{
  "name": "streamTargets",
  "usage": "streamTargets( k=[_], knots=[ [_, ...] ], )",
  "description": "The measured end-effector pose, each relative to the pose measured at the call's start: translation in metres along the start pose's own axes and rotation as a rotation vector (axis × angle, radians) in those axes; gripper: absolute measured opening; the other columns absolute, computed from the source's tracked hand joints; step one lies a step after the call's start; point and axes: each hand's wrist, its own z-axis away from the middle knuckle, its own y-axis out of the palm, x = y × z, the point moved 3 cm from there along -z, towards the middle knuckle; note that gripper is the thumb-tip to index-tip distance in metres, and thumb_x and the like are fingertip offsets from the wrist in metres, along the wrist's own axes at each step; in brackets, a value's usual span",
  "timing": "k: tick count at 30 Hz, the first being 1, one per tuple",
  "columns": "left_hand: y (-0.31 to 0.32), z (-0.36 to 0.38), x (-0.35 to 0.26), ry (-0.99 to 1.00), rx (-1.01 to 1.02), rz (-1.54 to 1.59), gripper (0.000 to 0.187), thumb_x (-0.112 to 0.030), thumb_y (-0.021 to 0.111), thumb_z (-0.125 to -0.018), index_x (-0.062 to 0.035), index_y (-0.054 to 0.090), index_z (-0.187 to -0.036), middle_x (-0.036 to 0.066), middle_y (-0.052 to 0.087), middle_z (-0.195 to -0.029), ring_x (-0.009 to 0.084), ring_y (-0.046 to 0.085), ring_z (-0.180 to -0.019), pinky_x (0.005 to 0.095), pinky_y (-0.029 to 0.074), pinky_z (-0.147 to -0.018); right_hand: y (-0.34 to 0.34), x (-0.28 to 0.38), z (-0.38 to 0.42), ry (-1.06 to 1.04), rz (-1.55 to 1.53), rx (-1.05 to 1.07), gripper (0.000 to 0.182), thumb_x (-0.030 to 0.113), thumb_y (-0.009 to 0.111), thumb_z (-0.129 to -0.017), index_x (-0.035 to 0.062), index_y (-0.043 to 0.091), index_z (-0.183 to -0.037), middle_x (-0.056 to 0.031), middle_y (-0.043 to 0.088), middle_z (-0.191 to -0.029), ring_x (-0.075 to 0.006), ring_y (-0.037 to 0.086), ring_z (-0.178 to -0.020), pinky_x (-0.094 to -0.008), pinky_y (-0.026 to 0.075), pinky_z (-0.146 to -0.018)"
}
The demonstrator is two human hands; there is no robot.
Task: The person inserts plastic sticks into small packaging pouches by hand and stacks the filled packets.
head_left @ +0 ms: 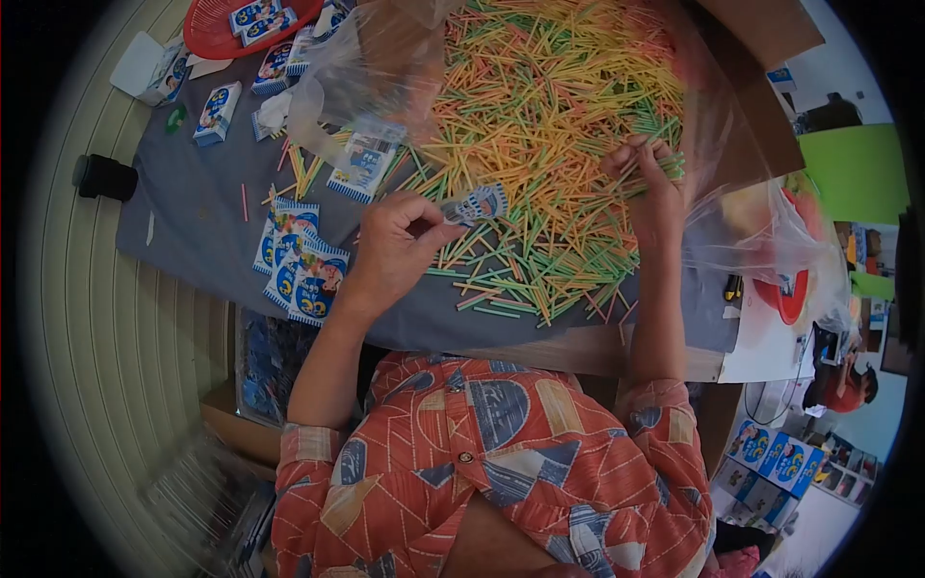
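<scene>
Shirt (462, 472) orange-red, patterned blue, tan; sticks (568, 106) green, yellow, perhaps pink.

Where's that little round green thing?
In the head view, the round green thing lies on the grey cloth, far left, just left of a blue-and-white pack, beyond the left hand.

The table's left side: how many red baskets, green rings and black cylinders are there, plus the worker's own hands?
Red basket: 1
Green ring: 1
Black cylinder: 1
Hands, left hand and right hand: 2
Total: 5
</scene>
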Motion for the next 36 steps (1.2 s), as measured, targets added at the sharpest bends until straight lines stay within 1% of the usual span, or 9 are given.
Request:
streamTargets(
  k=[7, 10, 12, 16, 21, 25, 29, 32, 36],
  knots=[
    [0.017, -0.008, -0.008, 0.013, 0.003, -0.011, 0.019, -0.005, 0.082, -0.075, 0.0019, 0.065, -0.074, 0.006, 0.06, -0.068, 0.0119, 0.06, -0.06, 0.0278, 0.047, -0.054, -0.016, -0.031, -0.023, 0.171, -0.476, 0.424, 0.009, 0.017, 0.054, -0.101, 0.0085, 0.053, -0.099, 0.0041, 0.032, -0.066, -0.0063, 0.028, -0.055, -0.0231, 0.024, -0.047],
    [0.018, -0.012, -0.006, 0.0, -0.002, -0.015, 0.019, -0.006, 0.083, -0.074, 0.0019, 0.065, -0.075, 0.008, 0.062, -0.07, 0.013, 0.061, -0.06, 0.0279, 0.049, -0.055, 0.009, -0.026, -0.025, 0.102, -0.368, 0.337, 0.011, 0.02, 0.057, -0.1, 0.0084, 0.057, -0.099, 0.0042, 0.035, -0.062, -0.006, 0.03, -0.051, -0.0241, 0.024, -0.044],
    [0.02, -0.015, 0.0, -0.075, 0.022, 0.039, 0.018, -0.006, 0.082, -0.076, -0.0005, 0.065, -0.076, 0.002, 0.062, -0.072, 0.0073, 0.058, -0.066, 0.0237, 0.047, -0.06, 0.031, -0.022, -0.022, 0.141, -0.209, -0.124, 0.012, 0.019, 0.058, -0.1, 0.0076, 0.057, -0.099, 0.0052, 0.032, -0.058, -0.0069, 0.027, -0.047, -0.0252, 0.023, -0.042],
    [0.02, -0.022, -0.001, -0.005, -0.003, -0.031, 0.018, -0.006, 0.083, -0.076, -0.0002, 0.066, -0.076, 0.002, 0.062, -0.072, 0.0071, 0.058, -0.066, 0.0237, 0.047, -0.059, 0.033, -0.022, -0.025, 0.05, -0.13, -0.094, 0.018, 0.023, 0.055, -0.102, 0.0056, 0.057, -0.102, 0.0054, 0.028, -0.055, -0.0076, 0.024, -0.044, -0.026, 0.023, -0.041],
    [0.031, -0.029, -0.004, 0.05, 0.006, -0.054, 0.018, -0.005, 0.083, -0.076, 0.0005, 0.066, -0.077, 0.003, 0.063, -0.072, 0.0075, 0.058, -0.064, 0.0247, 0.047, -0.058, 0.082, 0.012, 0.011, -0.093, -0.451, 0.477, 0.029, 0.03, 0.046, -0.105, 0.0039, 0.058, -0.104, 0.0049, 0.024, -0.056, -0.007, 0.022, -0.043, -0.0269, 0.023, -0.042],
    [0.041, -0.035, -0.011, 0.086, -0.03, 0.041, 0.017, -0.004, 0.082, -0.075, 0.001, 0.066, -0.077, 0.004, 0.064, -0.072, 0.0087, 0.059, -0.064, 0.0254, 0.048, -0.057, 0.1, -0.008, 0.011, -0.103, -0.145, 0.313, 0.035, 0.032, 0.047, -0.104, 0.0005, 0.063, -0.101, 0.0029, 0.034, -0.058, -0.009, 0.034, -0.049, -0.0255, 0.031, -0.047],
    [0.042, -0.041, -0.014, 0.177, -0.064, 0.059, 0.016, -0.001, 0.082, -0.075, 0.0015, 0.066, -0.077, 0.007, 0.065, -0.074, 0.0116, 0.062, -0.065, 0.0271, 0.048, -0.059, 0.096, -0.011, 0.012, -0.274, 0.29, 0.341, 0.046, 0.04, 0.042, -0.105, -0.001, 0.062, -0.104, -0.0107, 0.063, -0.079, -0.0238, 0.063, -0.089, -0.0386, 0.048, -0.085],
    [0.047, -0.048, -0.012, 0.244, -0.054, 0.094, 0.014, 0.0, 0.08, -0.075, 0.0011, 0.067, -0.079, 0.008, 0.066, -0.076, 0.0132, 0.063, -0.067, 0.0281, 0.048, -0.059, 0.09, -0.014, 0.004, -0.246, 0.392, 0.397, 0.05, 0.045, 0.04, -0.105, -0.0005, 0.062, -0.104, -0.0168, 0.069, -0.099, -0.0262, 0.062, -0.107, -0.0424, 0.045, -0.098],
    [0.053, -0.055, -0.011, 0.313, -0.047, 0.045, 0.013, 0.002, 0.078, -0.076, 0.0007, 0.067, -0.081, 0.008, 0.066, -0.077, 0.0146, 0.063, -0.07, 0.0284, 0.048, -0.061, 0.08, -0.023, -0.002, 0.023, 0.113, 0.28, 0.047, 0.037, 0.039, -0.104, -0.0002, 0.067, -0.101, -0.0104, 0.07, -0.099, -0.0173, 0.061, -0.095, -0.0347, 0.046, -0.09]
  ],
)
